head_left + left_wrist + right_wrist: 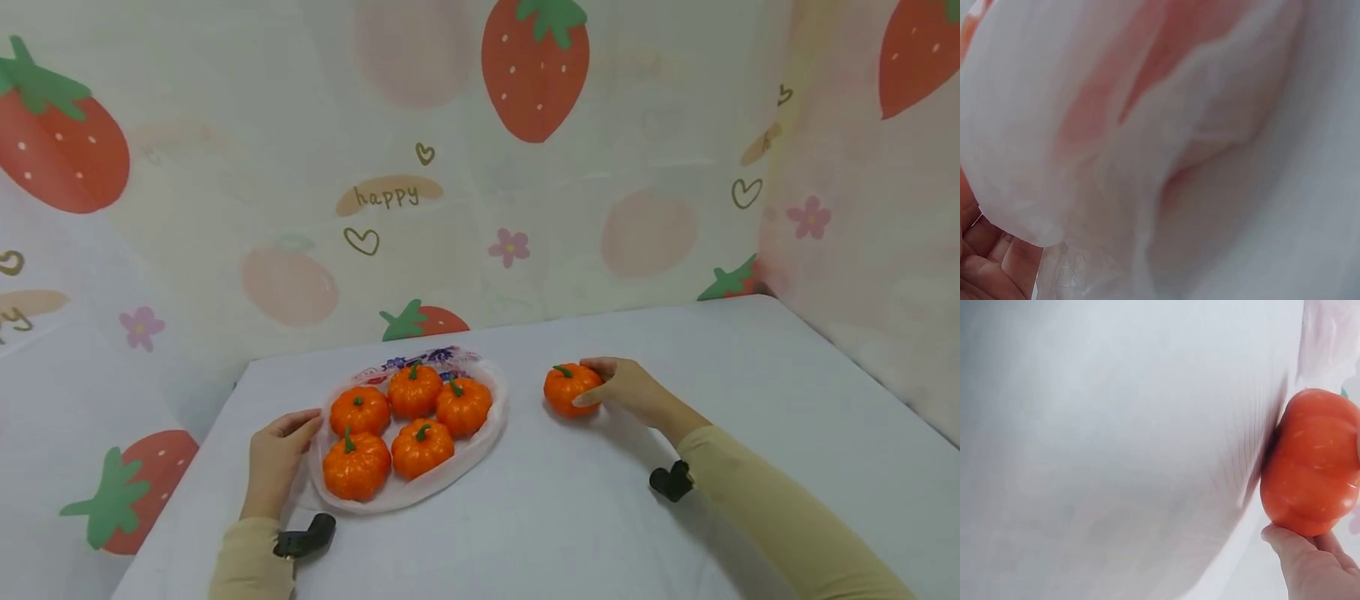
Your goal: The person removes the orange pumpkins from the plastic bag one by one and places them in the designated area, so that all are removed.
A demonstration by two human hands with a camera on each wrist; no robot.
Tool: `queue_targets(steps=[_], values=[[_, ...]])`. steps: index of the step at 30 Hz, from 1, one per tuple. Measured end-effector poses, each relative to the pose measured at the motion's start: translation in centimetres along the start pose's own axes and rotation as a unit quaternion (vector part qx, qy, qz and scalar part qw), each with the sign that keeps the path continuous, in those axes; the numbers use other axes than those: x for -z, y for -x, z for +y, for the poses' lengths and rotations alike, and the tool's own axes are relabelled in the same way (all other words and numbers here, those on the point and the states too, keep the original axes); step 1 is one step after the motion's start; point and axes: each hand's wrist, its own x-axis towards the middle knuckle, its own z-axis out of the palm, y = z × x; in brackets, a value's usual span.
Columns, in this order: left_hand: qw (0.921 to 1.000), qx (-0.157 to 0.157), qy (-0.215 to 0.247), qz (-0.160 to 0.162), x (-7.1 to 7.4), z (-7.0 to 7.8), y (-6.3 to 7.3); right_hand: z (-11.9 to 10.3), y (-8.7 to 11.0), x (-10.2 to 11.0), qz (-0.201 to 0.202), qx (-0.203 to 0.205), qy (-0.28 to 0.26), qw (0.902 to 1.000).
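In the head view my right hand (633,393) grips a small orange pumpkin (567,390) with a green stem, thumb on the near side and fingers behind. The right wrist view shows this pumpkin (1313,465) close over the white table, the hand (1319,569) at its lower end. At left, my left hand (276,457) pinches the rim of a white plastic bag (408,500), spread wide with several like pumpkins (422,448) inside. Thin folds of the bag (1104,187) fill most of the left wrist view, partly covering the left hand (997,269).
A white cloth (517,533) covers the table. Behind it hangs a curtain (465,208) printed with strawberries and hearts, which also runs along the sides. Purple and red print (427,360) shows on the bag's far edge. Each wrist wears a black camera (671,481).
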Motion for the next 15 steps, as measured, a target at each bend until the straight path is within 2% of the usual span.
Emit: queue_targets(steps=[4,11,15], values=[[0.9999,0.006,-0.009,-0.009,0.03,-0.22,0.20,0.52,0.15,-0.02,-0.004,-0.008,-0.004,1.0000],[0.9999,0.013,-0.010,-0.005,0.11,-0.09,0.07,0.21,0.51,0.28,-0.007,0.003,0.045,0.9990],[0.9999,0.011,-0.011,-0.005,-0.06,-0.03,0.06,0.25,0.87,0.55,-0.004,0.005,0.052,0.9986]])
